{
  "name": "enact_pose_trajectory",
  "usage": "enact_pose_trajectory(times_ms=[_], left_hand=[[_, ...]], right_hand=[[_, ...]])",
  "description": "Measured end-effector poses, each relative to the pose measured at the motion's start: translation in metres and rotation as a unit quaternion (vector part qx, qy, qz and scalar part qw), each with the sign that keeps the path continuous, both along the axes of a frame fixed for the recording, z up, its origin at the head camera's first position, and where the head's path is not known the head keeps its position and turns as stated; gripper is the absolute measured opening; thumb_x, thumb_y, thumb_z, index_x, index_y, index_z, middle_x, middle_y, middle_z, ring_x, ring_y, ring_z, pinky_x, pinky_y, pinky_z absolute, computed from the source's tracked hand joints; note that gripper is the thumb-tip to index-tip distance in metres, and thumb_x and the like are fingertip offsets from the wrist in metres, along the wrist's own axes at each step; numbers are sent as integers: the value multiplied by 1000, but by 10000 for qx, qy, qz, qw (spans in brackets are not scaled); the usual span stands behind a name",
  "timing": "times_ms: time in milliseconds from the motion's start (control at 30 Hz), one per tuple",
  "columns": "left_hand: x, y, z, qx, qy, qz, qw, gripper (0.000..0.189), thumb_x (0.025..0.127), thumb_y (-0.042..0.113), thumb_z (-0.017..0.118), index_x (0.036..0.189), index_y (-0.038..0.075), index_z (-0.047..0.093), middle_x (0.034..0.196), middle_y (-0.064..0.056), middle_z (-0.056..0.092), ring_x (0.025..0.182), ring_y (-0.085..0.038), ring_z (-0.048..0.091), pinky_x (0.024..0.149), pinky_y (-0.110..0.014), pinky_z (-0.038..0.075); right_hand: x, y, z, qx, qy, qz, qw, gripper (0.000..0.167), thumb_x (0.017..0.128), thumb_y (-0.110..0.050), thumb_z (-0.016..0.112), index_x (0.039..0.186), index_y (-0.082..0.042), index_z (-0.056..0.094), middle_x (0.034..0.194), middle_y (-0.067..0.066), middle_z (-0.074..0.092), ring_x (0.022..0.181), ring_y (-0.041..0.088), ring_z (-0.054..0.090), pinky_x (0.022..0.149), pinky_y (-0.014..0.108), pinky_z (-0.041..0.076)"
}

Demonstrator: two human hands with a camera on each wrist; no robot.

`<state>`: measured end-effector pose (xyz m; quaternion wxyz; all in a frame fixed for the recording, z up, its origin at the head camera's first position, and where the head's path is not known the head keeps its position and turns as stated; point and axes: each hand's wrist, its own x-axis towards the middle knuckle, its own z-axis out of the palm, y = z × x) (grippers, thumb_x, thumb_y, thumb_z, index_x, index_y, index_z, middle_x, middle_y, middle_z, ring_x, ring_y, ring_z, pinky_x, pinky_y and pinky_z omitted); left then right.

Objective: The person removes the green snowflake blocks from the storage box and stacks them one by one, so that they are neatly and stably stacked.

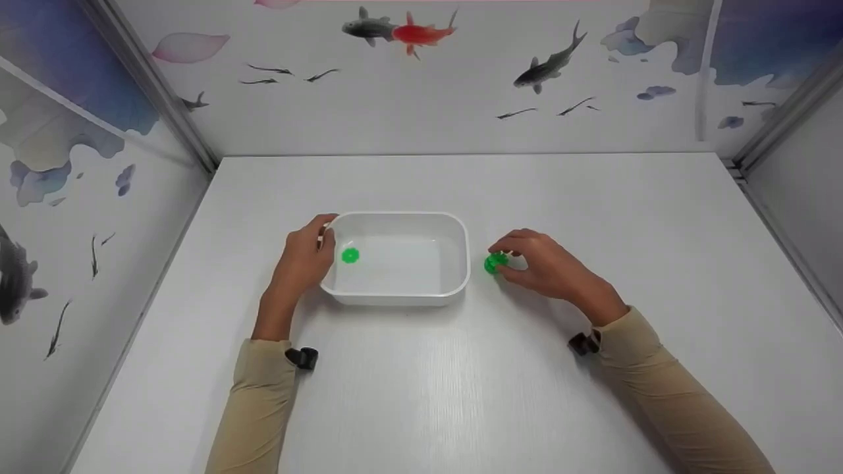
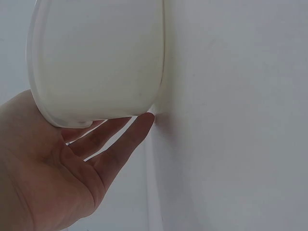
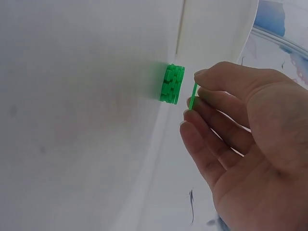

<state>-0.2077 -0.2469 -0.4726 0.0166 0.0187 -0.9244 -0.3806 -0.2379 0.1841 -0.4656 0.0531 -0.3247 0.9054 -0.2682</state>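
A white plastic tub (image 1: 395, 300) stands on the table, and my left hand (image 1: 306, 255) holds its left end. In the left wrist view the fingers (image 2: 122, 149) lie along the outside of the tub's wall (image 2: 101, 57); the thumb is hidden there. Inside the tub, near its left end, lies one green notched disc (image 1: 350, 255). To the right of the tub, my right hand (image 1: 543, 263) pinches a thin green disc (image 3: 193, 96) edge-on between thumb and fingertips. It is just above a short stack of similar green discs (image 3: 172, 84) on the table, and apart from it.
The white table (image 1: 421, 388) reaches back to a wall panel (image 1: 421, 99) printed with fish. Another printed panel (image 1: 66, 230) borders the left side, and a plain panel (image 1: 797, 151) the right. Each sleeve cuff carries a black wrist camera (image 1: 304, 359).
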Motion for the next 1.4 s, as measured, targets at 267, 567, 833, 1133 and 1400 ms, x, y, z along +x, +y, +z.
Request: enact_pose_trajectory(times_ms=[267, 567, 833, 1133, 1400], left_hand=[[2, 0, 0, -37, 30, 6, 10000, 43, 117, 26, 45, 158, 17, 53, 142, -16, 69, 113, -29, 67, 103, -51, 57], [1, 1, 1, 17, 39, 1, 10000, 43, 117, 25, 46, 158, 16, 54, 146, -16, 68, 127, -31, 68, 111, -55, 55], [2, 2, 1, -16, 7, 70, 10000, 43, 116, 26, 46, 158, 17, 54, 146, -15, 68, 126, -30, 68, 111, -54, 55], [1, 3, 1, -11, 29, 59, 10000, 43, 117, 25, 45, 157, 17, 54, 145, -14, 69, 122, -29, 68, 110, -53, 56], [2, 4, 2, -53, 84, 89, 9999, 42, 116, 25, 46, 156, 17, 55, 142, -14, 70, 112, -27, 66, 104, -50, 57]], right_hand=[[0, -5, 0, 28, 87, 26, 10000, 31, 96, -13, 83, 125, -4, 78, 123, 9, 76, 107, 26, 73, 94, 44, 64], [-2, -6, 0, 125, 20, -48, 9999, 30, 97, -15, 82, 126, -5, 79, 123, 9, 77, 107, 26, 72, 94, 45, 63], [-2, -7, -1, 327, 163, -205, 9991, 32, 98, -22, 82, 128, -11, 79, 126, 5, 76, 112, 26, 71, 96, 49, 61], [-1, -5, -2, 383, 23, -158, 9991, 41, 96, -20, 84, 135, -11, 75, 129, 6, 74, 115, 27, 71, 98, 50, 61], [-3, -5, -3, 353, 30, -89, 9993, 41, 95, -17, 83, 134, -11, 75, 124, 5, 74, 112, 26, 71, 95, 48, 61]])
